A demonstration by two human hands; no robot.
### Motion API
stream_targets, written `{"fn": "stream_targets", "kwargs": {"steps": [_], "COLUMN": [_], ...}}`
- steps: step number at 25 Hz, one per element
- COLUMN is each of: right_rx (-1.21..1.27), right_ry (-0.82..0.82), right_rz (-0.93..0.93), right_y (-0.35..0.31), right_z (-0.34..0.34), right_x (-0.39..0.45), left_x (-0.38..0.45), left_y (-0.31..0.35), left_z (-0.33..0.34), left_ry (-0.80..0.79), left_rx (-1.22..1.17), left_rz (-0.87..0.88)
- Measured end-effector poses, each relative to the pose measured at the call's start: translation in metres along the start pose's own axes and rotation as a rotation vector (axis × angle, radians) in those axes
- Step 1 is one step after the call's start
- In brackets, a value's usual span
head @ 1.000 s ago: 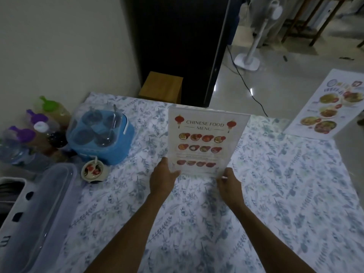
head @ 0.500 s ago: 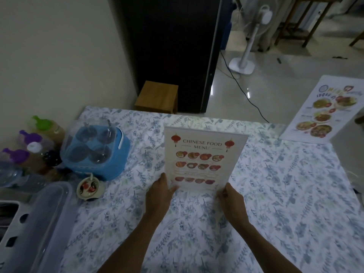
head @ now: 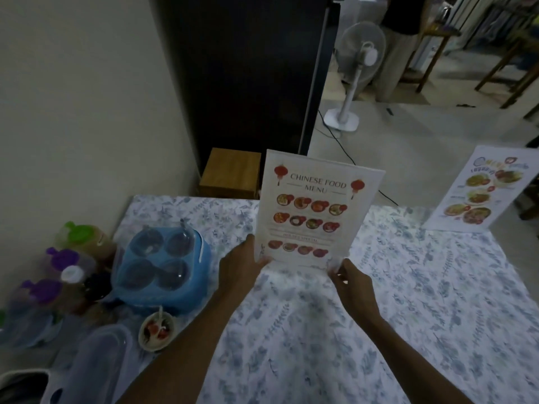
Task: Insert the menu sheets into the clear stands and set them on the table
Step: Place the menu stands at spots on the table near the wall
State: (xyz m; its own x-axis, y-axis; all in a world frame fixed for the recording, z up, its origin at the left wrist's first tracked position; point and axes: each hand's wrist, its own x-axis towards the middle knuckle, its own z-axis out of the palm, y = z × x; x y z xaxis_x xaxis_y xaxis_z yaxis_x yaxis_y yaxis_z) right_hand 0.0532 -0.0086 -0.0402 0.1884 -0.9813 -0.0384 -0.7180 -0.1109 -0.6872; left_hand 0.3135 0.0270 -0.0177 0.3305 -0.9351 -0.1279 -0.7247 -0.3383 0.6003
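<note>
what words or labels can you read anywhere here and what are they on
"CHINESE FOOD MENU": heading of the menu stand that the left hand and right hand hold by its bottom corners.
Red line above that menu's bottom row of dishes: too blurred to read.
Heading and captions on the second menu stand at the table's far right: too blurred to read.
Label on the green-capped bottle: unreadable.

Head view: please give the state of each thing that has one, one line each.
Chinese food menu: upright, gripped at both bottom corners.
Left hand: gripping the menu.
Right hand: gripping the menu.
Second menu: standing at the table's far right.
Blue container: lid on.
</note>
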Motion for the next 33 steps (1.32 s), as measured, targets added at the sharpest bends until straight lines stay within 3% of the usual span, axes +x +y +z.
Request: {"fn": "stream_targets", "kwargs": {"steps": [5, 14, 19, 24, 28, 33], "right_rx": [0.013, 0.015, 0.011, -0.020, -0.061, -0.074], "right_ry": [0.025, -0.027, -0.153, -0.249, -0.336, -0.352], "right_rz": [-0.089, -0.215, -0.214, -0.172, -0.093, -0.110], "right_y": [-0.085, -0.209, -0.239, -0.241, -0.230, -0.239], "right_z": [0.039, 0.140, 0.200, 0.242, 0.269, 0.293], "right_x": [0.058, 0.145, 0.175, 0.193, 0.196, 0.205], "left_x": [0.060, 0.128, 0.150, 0.177, 0.190, 0.201], "left_y": [-0.031, -0.132, -0.186, -0.225, -0.243, -0.258], "left_z": [-0.092, -0.205, -0.218, -0.204, -0.196, -0.199], "left_ry": [0.107, 0.224, 0.227, 0.058, -0.064, -0.088], "left_rx": [-0.022, 0.098, 0.114, -0.097, -0.192, -0.016], "left_rz": [0.026, -0.104, -0.253, -0.449, -0.446, -0.446]}}
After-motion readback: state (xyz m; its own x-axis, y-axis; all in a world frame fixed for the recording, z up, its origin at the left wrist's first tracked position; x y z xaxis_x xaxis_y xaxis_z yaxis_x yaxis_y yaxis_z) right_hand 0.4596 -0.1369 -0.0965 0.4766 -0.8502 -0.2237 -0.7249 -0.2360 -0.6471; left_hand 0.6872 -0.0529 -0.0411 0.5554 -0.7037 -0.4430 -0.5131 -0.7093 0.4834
